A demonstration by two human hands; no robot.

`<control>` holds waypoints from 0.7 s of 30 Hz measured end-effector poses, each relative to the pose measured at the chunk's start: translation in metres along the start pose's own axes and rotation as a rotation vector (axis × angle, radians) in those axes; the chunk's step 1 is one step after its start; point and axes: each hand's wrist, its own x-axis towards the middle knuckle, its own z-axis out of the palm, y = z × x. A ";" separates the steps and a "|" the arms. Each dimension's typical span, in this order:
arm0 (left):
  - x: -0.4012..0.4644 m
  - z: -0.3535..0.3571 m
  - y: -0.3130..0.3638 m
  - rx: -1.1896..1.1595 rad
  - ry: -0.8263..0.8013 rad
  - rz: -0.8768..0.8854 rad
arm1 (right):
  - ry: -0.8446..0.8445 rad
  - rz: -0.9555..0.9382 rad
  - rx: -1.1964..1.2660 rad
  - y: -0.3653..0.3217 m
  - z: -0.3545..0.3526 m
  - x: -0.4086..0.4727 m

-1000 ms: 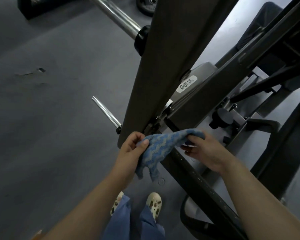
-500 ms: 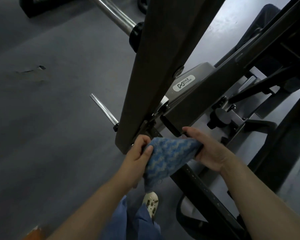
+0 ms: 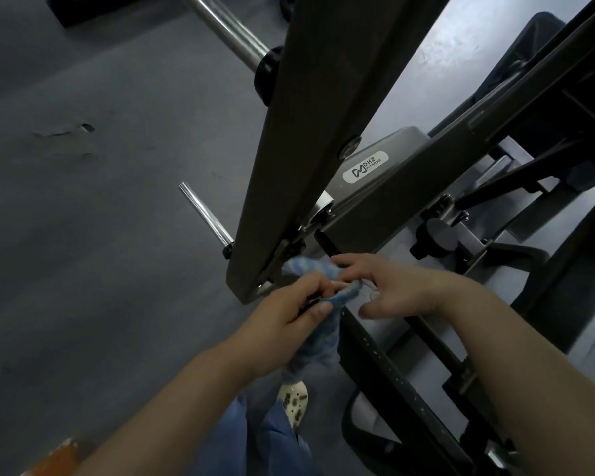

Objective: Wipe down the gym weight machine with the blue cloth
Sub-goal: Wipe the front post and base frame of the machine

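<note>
The blue cloth (image 3: 318, 333) is bunched between my two hands, just below the foot of the weight machine's wide dark upright beam (image 3: 310, 125). My left hand (image 3: 294, 310) grips the cloth with fingers and thumb curled round it, and a length of cloth hangs down from it. My right hand (image 3: 397, 292) pinches the cloth's upper edge with its fingertips. Part of the cloth lies against the joint where the beam meets the grey frame (image 3: 385, 187) with a white label.
Two chrome pegs stick out to the left: a thick one (image 3: 231, 32) and a thin one (image 3: 205, 214). A black knob (image 3: 438, 235) and dark bars crowd the right. A perforated black rail (image 3: 402, 383) runs down past my feet. Grey floor lies to the left.
Both hands have drawn together and gathered the spread cloth into a bunch. They moved up toward the foot of the beam, and the cloth now touches the joint.
</note>
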 end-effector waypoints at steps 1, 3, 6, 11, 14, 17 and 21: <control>0.000 0.000 0.002 -0.043 0.018 -0.005 | 0.004 0.043 -0.130 -0.001 -0.005 -0.002; -0.002 -0.001 0.004 -0.139 0.080 -0.034 | 0.006 0.158 -0.304 -0.002 -0.015 -0.007; -0.006 -0.002 -0.007 -0.047 0.222 -0.165 | 0.017 0.300 -0.391 -0.004 -0.027 -0.009; 0.013 -0.003 -0.058 0.085 0.437 -0.454 | 0.288 0.306 -0.468 0.002 -0.024 0.047; 0.030 -0.003 -0.094 0.268 0.571 -0.630 | 0.571 0.202 -0.553 0.010 0.000 0.072; 0.039 0.009 -0.106 0.193 0.740 -0.685 | 0.808 0.102 -0.331 0.018 0.029 0.076; 0.047 0.033 -0.097 -0.177 0.738 -0.838 | 0.674 0.202 0.012 0.026 0.051 0.084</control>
